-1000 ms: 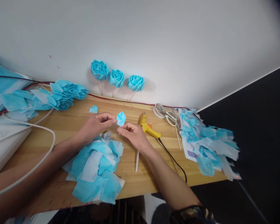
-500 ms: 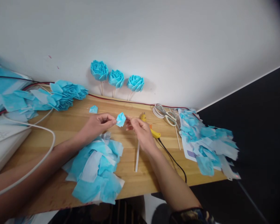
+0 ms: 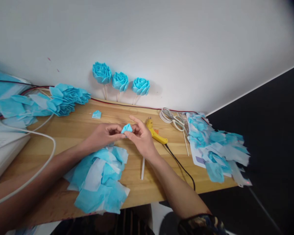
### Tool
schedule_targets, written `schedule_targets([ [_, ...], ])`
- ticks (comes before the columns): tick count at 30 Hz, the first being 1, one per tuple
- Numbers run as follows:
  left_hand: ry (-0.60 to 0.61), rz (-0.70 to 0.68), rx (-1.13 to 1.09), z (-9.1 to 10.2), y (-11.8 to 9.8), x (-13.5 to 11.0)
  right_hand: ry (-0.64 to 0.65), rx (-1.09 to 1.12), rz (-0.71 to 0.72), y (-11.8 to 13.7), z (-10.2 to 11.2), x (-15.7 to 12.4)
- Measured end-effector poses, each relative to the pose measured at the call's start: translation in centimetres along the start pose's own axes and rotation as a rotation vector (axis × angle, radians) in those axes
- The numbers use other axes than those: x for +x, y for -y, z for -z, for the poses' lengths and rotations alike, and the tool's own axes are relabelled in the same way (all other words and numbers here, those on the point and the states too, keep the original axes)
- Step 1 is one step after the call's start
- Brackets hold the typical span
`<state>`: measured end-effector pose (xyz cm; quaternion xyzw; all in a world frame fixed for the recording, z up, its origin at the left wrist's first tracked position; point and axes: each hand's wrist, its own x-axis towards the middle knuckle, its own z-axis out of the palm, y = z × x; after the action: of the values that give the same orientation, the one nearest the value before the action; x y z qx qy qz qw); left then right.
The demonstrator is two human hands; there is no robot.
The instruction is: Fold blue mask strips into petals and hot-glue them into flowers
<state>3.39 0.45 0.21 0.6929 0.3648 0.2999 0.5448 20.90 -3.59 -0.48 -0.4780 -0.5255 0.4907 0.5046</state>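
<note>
A small folded blue paper petal (image 3: pixel 127 128) is pinched between my two hands above the table. My left hand (image 3: pixel 106 133) grips its left edge with thumb and fingertips. From the right, my right hand (image 3: pixel 142 136) presses thumb and fingers on its lower right side, with the index finger raised. A second folded blue petal (image 3: pixel 96 114) lies flat beyond my left hand. Below my left forearm is a loose heap of blue paper pieces (image 3: pixel 105 182). The yellow glue gun (image 3: pixel 158 135) rests just right of my right hand.
Three blue paper roses (image 3: pixel 120 81) on sticks lean against the wall. More roses (image 3: pixel 67 98) lie at the left by a white cable (image 3: pixel 54 143). Scissors (image 3: pixel 177 123), a roll of tape (image 3: pixel 164 117) and another paper heap (image 3: pixel 217 147) are at right. A white stick (image 3: pixel 142 169) lies in front.
My right hand has moved left and closed on the petal beside my left hand. The petal has tilted and come slightly lower, and the glue gun is less covered.
</note>
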Motion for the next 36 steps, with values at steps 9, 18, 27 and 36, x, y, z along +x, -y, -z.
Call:
schedule_targets([
  [9,0.040,0.005,0.056,0.1,-0.3,-0.1,-0.042,0.035,0.011,0.1,0.7,0.2],
  [18,0.081,0.055,0.036,0.0,-0.8,-0.2,-0.091,0.038,0.015,0.2,0.5,0.1],
  [27,-0.031,0.038,-0.027,0.5,0.1,0.1,0.020,0.035,-0.019,-0.2,0.7,0.1],
  [36,-0.091,0.024,-0.074,0.8,0.0,0.1,0.052,-0.004,-0.026,-0.3,0.2,0.1],
])
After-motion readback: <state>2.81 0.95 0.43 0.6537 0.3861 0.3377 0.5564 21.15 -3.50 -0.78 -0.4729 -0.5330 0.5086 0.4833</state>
